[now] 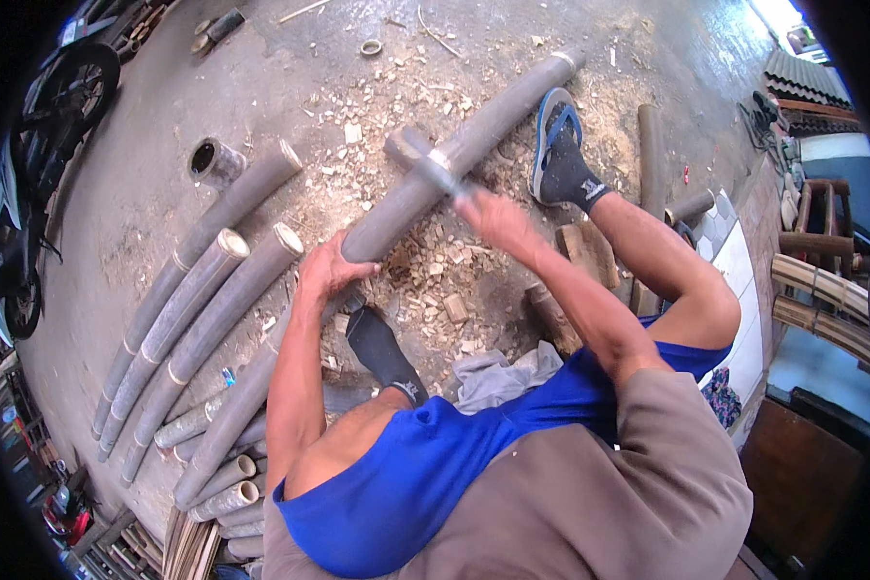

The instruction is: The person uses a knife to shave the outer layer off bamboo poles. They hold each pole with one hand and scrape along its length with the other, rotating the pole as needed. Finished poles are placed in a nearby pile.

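Note:
A long grey-brown bamboo pole (396, 217) runs from lower left to upper right across the floor before me. My left hand (329, 268) is wrapped around it, thumb over the top. My right hand (496, 222) is closed around a short tool with a shiny metal part (442, 178), smeared by motion, its kind unclear. The metal part is over the pole, by a pale ring cut at a joint. A wooden block (406, 147) shows beneath the pole there. My foot in a blue-edged flip-flop (558, 145) rests beside the pole's far end.
Wood chips (454, 307) litter the floor around the pole. Several bamboo poles (198, 338) lie at left, near a short upright bamboo piece (217, 162). A grey cloth (507, 375) lies between my legs. A motorcycle (43, 164) stands far left; bundled slats (822, 300) are at right.

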`<state>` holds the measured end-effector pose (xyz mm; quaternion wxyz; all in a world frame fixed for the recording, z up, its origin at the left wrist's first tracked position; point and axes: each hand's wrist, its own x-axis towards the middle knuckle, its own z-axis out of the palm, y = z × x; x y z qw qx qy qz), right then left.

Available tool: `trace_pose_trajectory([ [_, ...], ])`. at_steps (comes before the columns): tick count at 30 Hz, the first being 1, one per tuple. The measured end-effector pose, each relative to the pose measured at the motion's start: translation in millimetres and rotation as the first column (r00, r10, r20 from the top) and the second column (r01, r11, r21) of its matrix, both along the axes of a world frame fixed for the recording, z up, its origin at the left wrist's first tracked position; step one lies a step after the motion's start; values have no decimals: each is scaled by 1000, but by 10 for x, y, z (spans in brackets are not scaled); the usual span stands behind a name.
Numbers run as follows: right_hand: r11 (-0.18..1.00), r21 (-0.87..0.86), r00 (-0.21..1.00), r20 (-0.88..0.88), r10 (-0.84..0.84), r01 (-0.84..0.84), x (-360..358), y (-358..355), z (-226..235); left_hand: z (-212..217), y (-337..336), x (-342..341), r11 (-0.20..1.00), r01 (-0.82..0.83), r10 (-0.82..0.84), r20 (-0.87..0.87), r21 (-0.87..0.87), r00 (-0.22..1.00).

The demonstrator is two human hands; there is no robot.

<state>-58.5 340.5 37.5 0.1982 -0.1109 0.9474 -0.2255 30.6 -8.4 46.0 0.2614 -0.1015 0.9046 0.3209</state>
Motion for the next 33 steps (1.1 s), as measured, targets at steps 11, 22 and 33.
trace_pose_trajectory([
  [11,974,118,979,-30,200,-196,183,120,-147,51,100,92,984,42,-60,-104,-173,993],
  [22,990,-48,988,-61,-139,136,184,-133,-167,-91,-59,-20,999,38,-38,-79,-1,996],
  [33,990,-70,984,-121,-130,122,99,-132,-154,-54,-55,-93,995,17,-13,-42,99,999],
])
